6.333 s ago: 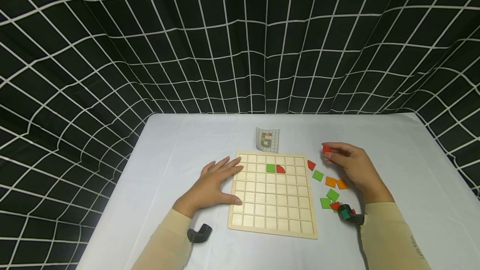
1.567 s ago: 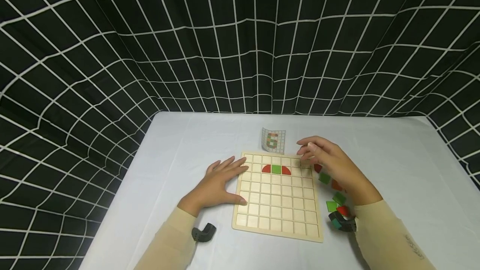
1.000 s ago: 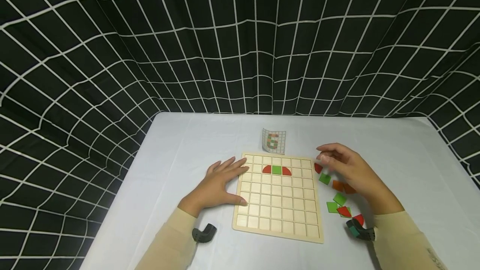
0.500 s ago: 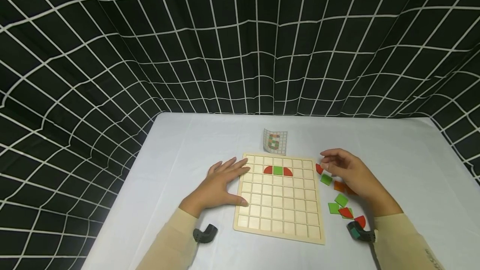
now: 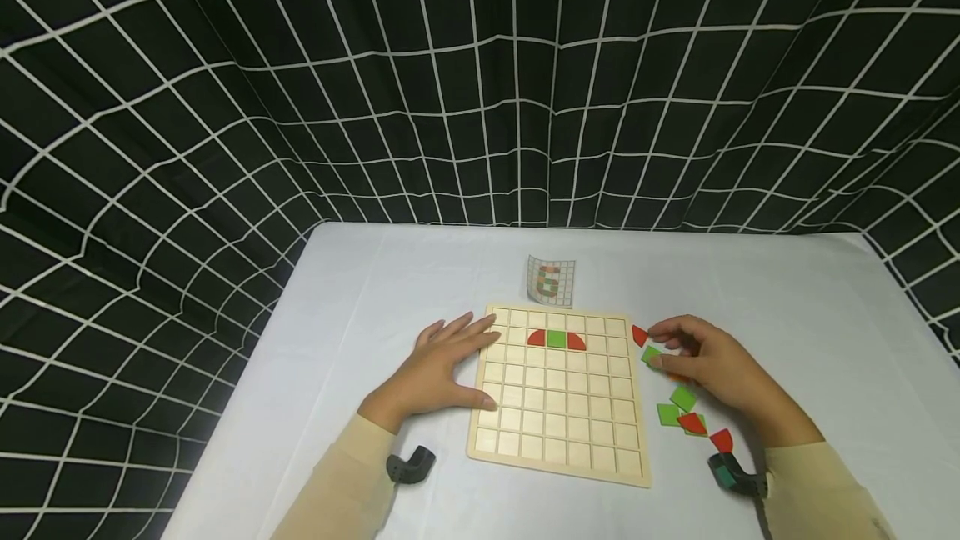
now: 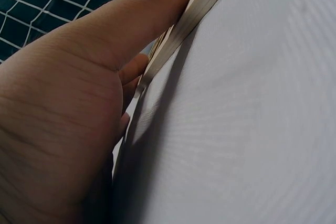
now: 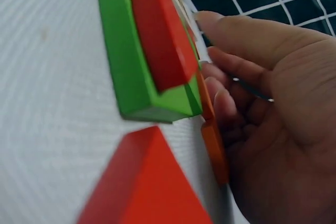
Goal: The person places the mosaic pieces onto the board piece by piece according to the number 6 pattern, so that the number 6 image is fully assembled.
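A wooden grid board (image 5: 558, 407) lies on the white table. In one of its upper rows sit a red quarter-round tile (image 5: 537, 338), a green square tile (image 5: 556, 339) and a second red quarter-round tile (image 5: 576, 342), side by side. My left hand (image 5: 427, 373) rests with spread fingers on the board's left edge; the left wrist view shows its thumb (image 6: 142, 19) on the rim. Right of the board, my right hand (image 5: 723, 369) is over the loose tiles, thumb at a loose green tile (image 5: 650, 354), index finger beside a loose red tile (image 5: 639, 336). Nothing is visibly held.
Behind the board lies a small curled pattern card (image 5: 551, 282). More green tiles (image 5: 683, 397) and red tiles (image 5: 721, 441) are scattered near the right wrist, some overlapping. Orange tiles (image 7: 214, 150) lie partly under the right hand. A black curtain with white grid lines (image 5: 525, 90) surrounds the table.
A red tile, in my right hand in the oldest frame, now sits left of the green one on the board. My right hand has since moved back right and down to the loose tiles.
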A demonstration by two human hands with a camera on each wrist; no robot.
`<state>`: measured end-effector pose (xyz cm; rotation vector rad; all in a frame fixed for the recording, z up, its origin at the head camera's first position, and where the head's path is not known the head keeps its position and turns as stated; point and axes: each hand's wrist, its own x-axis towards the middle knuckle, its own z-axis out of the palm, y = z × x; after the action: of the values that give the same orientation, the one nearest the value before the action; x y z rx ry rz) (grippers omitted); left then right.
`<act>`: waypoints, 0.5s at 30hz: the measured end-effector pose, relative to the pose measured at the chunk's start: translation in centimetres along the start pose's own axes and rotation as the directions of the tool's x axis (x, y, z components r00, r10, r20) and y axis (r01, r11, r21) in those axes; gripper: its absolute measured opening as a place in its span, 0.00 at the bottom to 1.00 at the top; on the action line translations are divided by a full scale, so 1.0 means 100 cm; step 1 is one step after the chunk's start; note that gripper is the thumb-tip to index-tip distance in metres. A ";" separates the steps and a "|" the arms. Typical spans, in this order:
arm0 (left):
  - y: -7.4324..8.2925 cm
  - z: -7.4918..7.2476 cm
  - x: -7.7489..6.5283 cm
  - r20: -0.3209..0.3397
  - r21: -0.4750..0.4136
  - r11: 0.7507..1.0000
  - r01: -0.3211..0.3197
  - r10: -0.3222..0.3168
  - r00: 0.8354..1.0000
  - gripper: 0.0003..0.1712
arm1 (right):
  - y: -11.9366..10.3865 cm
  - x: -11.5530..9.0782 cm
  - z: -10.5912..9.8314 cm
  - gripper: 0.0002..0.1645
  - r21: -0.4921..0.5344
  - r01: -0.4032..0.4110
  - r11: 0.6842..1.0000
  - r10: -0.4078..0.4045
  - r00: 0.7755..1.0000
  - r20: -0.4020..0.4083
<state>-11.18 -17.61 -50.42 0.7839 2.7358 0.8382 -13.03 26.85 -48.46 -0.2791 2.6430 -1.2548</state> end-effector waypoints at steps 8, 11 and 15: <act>-0.001 0.001 0.000 -0.008 -0.003 1.000 0.003 -0.003 1.000 0.62 | -0.002 -0.003 0.004 0.16 -0.130 0.046 0.990 -0.049 0.999 -0.022; -0.001 0.001 0.000 -0.007 -0.005 1.000 0.000 0.000 1.000 0.62 | -0.003 -0.004 0.004 0.13 -0.132 0.052 0.990 -0.055 0.998 -0.022; 0.000 0.000 0.000 -0.004 -0.012 1.000 -0.004 0.004 1.000 0.61 | -0.004 -0.005 0.005 0.13 -0.123 0.055 0.991 -0.057 0.998 -0.009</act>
<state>-11.12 -17.61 -50.45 0.7870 2.7312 0.8568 -12.35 26.36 -48.35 -0.3684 2.7463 -1.1148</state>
